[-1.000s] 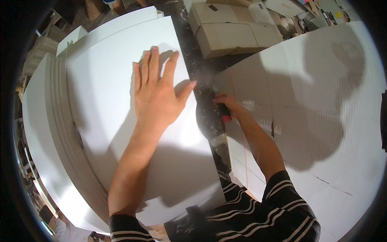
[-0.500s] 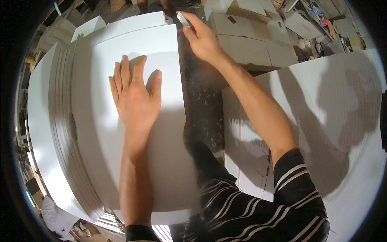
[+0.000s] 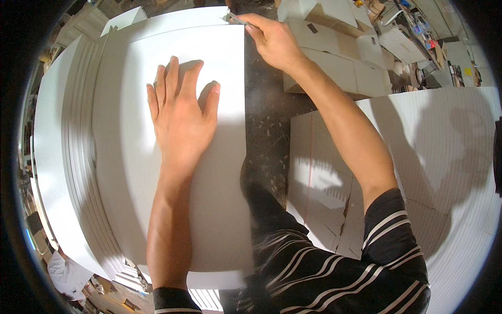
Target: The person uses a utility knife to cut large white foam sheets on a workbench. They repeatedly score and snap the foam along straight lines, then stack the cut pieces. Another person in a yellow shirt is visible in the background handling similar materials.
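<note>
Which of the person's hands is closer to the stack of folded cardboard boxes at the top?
Right. The right hand hovers just left of the cardboard boxes; the left hand lies flat on the white sheet, farther away.

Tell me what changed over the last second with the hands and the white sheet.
The right hand carried its small cutter from the near part of the top white sheet's right edge up to the far corner, grip unchanged. The left hand stayed flat on the sheet, fingers spread. The stack of sheets did not visibly shift.
</note>
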Demonstrator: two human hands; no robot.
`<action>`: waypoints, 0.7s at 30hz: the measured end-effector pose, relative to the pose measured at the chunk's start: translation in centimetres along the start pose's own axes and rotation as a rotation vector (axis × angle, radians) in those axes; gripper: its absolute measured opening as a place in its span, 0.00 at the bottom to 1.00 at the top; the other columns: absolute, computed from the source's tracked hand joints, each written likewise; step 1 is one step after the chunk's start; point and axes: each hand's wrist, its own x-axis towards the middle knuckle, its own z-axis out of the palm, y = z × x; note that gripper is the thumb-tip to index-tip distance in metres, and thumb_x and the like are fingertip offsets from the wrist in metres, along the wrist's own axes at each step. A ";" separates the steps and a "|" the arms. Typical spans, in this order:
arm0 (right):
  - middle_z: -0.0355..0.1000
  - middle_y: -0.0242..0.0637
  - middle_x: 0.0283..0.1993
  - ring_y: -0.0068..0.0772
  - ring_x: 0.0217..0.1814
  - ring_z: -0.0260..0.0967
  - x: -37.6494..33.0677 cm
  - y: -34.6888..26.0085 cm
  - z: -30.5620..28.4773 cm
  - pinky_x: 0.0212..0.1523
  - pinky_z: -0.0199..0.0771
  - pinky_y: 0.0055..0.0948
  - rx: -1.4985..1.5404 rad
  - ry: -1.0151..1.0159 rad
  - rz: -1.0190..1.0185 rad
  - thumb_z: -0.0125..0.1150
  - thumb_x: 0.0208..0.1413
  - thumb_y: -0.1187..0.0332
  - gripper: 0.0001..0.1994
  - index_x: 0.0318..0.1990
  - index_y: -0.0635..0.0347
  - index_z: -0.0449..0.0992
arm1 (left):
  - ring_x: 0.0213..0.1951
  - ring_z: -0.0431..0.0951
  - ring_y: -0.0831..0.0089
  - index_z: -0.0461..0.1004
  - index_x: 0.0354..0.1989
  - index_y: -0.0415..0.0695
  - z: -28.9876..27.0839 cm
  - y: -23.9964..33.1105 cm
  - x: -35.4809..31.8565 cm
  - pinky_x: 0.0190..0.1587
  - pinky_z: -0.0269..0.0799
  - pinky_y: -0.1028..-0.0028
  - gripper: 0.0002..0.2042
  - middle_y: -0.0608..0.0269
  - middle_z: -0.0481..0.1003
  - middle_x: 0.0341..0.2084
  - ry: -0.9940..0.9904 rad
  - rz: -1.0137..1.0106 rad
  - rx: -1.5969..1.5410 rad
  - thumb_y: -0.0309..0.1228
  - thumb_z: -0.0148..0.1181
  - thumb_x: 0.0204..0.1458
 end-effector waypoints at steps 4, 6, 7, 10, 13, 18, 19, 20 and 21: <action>0.82 0.44 0.44 0.53 0.43 0.81 -0.5 -1.1 -0.8 0.43 0.82 0.46 -0.083 -0.035 -0.035 0.56 0.67 0.70 0.14 0.56 0.46 0.81 | 0.75 0.54 0.47 0.75 0.63 0.51 0.1 0.0 0.2 0.76 0.43 0.45 0.23 0.47 0.63 0.71 0.020 0.018 0.032 0.44 0.61 0.61; 0.82 0.44 0.47 0.51 0.46 0.81 -1.5 -1.8 -0.9 0.45 0.83 0.44 -0.086 -0.044 -0.089 0.55 0.67 0.72 0.15 0.57 0.46 0.80 | 0.75 0.54 0.47 0.75 0.64 0.51 0.1 0.1 0.3 0.76 0.43 0.45 0.23 0.47 0.63 0.71 0.019 0.023 0.044 0.44 0.60 0.61; 0.81 0.44 0.50 0.49 0.47 0.81 -2.1 -2.1 -0.9 0.47 0.83 0.42 -0.070 -0.040 -0.130 0.55 0.67 0.73 0.16 0.58 0.47 0.79 | 0.75 0.55 0.47 0.75 0.64 0.51 0.1 0.2 0.4 0.76 0.43 0.45 0.23 0.47 0.63 0.71 0.010 0.019 0.054 0.44 0.60 0.62; 0.82 0.43 0.52 0.44 0.48 0.82 -6.0 -4.1 -1.3 0.49 0.85 0.39 -0.003 -0.035 -0.209 0.56 0.62 0.78 0.19 0.57 0.49 0.80 | 0.75 0.55 0.46 0.75 0.64 0.51 0.1 0.2 0.5 0.76 0.43 0.44 0.23 0.46 0.63 0.71 0.031 0.045 0.031 0.42 0.59 0.62; 0.82 0.42 0.43 0.33 0.41 0.80 -12.1 -8.4 -2.7 0.45 0.84 0.35 -0.027 -0.205 -0.220 0.57 0.62 0.78 0.17 0.56 0.56 0.81 | 0.75 0.55 0.46 0.75 0.63 0.50 0.0 -0.1 0.4 0.76 0.43 0.44 0.22 0.46 0.63 0.71 0.017 0.028 0.008 0.41 0.59 0.61; 0.78 0.31 0.37 0.25 0.41 0.76 -18.1 -14.0 -3.8 0.41 0.81 0.26 0.171 -0.326 -0.322 0.63 0.60 0.75 0.19 0.58 0.47 0.80 | 0.75 0.57 0.48 0.74 0.64 0.54 0.2 -0.8 0.0 0.75 0.48 0.45 0.21 0.49 0.64 0.71 0.023 0.038 0.066 0.40 0.59 0.62; 0.80 0.34 0.39 0.26 0.39 0.77 -18.0 -13.8 -4.0 0.40 0.82 0.27 0.142 -0.318 -0.296 0.60 0.63 0.75 0.18 0.59 0.51 0.79 | 0.75 0.58 0.49 0.75 0.64 0.53 0.2 -0.8 -0.1 0.75 0.48 0.46 0.21 0.50 0.64 0.71 0.034 0.046 0.071 0.39 0.59 0.63; 0.80 0.36 0.41 0.27 0.37 0.76 -16.8 -12.6 -3.5 0.39 0.81 0.27 0.211 -0.166 -0.242 0.58 0.64 0.75 0.18 0.60 0.53 0.77 | 0.74 0.58 0.50 0.75 0.63 0.52 0.2 -0.9 -0.1 0.76 0.48 0.47 0.20 0.49 0.65 0.70 0.032 0.029 0.041 0.37 0.58 0.63; 0.81 0.38 0.42 0.27 0.35 0.75 -14.9 -10.6 -2.6 0.38 0.81 0.27 0.292 0.042 -0.204 0.57 0.66 0.75 0.18 0.62 0.55 0.76 | 0.74 0.59 0.51 0.76 0.62 0.50 0.2 -0.9 -0.1 0.76 0.48 0.48 0.19 0.49 0.66 0.70 0.045 0.023 0.016 0.35 0.58 0.62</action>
